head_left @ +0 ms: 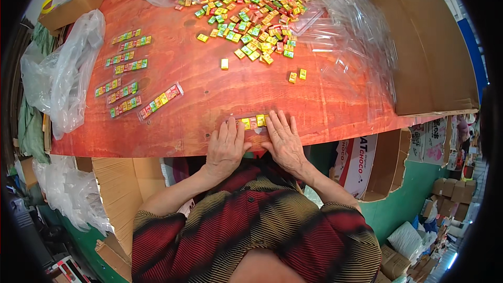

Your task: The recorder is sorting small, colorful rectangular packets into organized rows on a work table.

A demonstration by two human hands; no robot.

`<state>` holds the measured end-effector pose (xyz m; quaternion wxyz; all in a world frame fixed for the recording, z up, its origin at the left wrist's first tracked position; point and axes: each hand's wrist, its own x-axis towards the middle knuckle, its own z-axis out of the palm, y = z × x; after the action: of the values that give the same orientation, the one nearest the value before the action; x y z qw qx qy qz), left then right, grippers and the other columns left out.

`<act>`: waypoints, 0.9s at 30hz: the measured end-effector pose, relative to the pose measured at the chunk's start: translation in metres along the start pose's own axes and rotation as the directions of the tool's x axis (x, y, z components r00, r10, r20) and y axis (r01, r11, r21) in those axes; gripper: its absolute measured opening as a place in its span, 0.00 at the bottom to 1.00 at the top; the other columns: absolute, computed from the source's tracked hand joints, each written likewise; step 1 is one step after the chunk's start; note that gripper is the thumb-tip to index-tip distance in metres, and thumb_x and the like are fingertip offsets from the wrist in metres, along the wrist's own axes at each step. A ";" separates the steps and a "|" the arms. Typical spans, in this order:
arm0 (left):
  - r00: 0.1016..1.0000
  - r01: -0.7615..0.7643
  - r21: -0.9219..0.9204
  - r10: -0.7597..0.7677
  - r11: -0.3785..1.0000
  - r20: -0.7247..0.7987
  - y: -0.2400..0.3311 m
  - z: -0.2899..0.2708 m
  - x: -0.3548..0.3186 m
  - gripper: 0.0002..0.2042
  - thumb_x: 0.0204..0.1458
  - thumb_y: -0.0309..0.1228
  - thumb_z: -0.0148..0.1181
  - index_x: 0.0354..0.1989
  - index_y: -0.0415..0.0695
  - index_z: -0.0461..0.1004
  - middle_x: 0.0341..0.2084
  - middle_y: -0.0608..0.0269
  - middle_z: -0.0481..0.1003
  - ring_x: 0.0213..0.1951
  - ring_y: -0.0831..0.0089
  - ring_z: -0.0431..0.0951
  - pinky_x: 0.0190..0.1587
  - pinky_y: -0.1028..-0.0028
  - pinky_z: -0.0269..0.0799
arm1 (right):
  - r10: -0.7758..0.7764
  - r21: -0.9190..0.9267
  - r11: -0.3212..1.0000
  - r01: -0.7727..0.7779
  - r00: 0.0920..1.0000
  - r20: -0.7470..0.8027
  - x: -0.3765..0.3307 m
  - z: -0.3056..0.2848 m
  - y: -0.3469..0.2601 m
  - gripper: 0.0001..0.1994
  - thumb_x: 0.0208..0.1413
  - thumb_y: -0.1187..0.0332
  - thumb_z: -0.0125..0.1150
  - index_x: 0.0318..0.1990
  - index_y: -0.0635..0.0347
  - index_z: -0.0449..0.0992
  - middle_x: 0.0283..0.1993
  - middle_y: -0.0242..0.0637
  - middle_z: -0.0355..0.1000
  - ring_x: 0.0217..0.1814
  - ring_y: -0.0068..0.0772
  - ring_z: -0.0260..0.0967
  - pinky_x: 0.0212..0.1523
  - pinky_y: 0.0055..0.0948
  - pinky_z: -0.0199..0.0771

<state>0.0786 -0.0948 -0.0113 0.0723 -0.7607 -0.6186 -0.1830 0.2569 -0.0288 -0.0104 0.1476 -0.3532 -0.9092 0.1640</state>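
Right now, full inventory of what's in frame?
table: one, reddish wood, centre
loose candies: many, yellow, green, red, far centre
filled sleeves: about nine, clear, table left
sleeve in hand: one, part filled, near edge
empty sleeves: heap, clear, table right
plastic bag: one, clear, left edge
cardboard box: one, brown, right
left hand: on sleeve's left end
right hand: on sleeve's right end

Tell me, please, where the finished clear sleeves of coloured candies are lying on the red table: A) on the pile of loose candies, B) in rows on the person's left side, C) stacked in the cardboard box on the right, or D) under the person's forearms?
B: the filled sleeves lie in rows on the left part of the table, apart from the loose candy pile.
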 end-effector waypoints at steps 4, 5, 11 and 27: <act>0.983 0.101 -0.017 -0.097 0.995 0.157 0.003 -0.012 0.002 0.26 0.45 0.41 0.54 0.50 0.37 0.65 0.50 0.46 0.63 0.49 0.54 0.63 0.44 0.56 0.61 | -0.006 -0.060 0.998 0.014 0.993 0.119 0.005 -0.009 -0.002 0.31 0.49 0.60 0.55 0.58 0.69 0.56 0.63 0.49 0.49 0.68 0.48 0.41 0.64 0.52 0.35; 0.991 0.065 -0.031 -0.061 0.997 0.115 0.003 -0.014 0.006 0.27 0.44 0.41 0.55 0.52 0.38 0.64 0.52 0.47 0.60 0.52 0.53 0.60 0.48 0.54 0.58 | -0.022 -0.065 0.997 0.028 0.995 0.095 0.006 -0.007 -0.002 0.30 0.50 0.60 0.54 0.57 0.70 0.56 0.63 0.50 0.50 0.67 0.50 0.42 0.62 0.54 0.36; 0.962 0.153 -0.142 -0.115 0.978 0.249 -0.007 -0.004 0.005 0.32 0.43 0.41 0.58 0.56 0.40 0.58 0.58 0.47 0.53 0.60 0.50 0.51 0.58 0.50 0.47 | -0.124 0.076 0.990 0.120 0.991 0.051 0.030 0.018 -0.018 0.22 0.50 0.72 0.49 0.54 0.71 0.60 0.61 0.51 0.53 0.65 0.52 0.45 0.62 0.52 0.42; 0.897 0.400 0.065 -0.405 0.914 0.176 -0.088 -0.023 -0.032 0.29 0.47 0.34 0.54 0.58 0.38 0.54 0.59 0.48 0.52 0.62 0.52 0.49 0.58 0.48 0.44 | 0.267 -0.053 0.957 -0.286 0.937 -0.224 0.078 0.000 0.062 0.22 0.49 0.69 0.54 0.53 0.63 0.62 0.60 0.51 0.52 0.65 0.55 0.44 0.59 0.54 0.46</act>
<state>-0.0160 -0.1126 -0.0118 -0.0149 -0.6289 -0.7689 -0.1138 0.2385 0.0688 -0.0236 0.2053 -0.4991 -0.8353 0.1053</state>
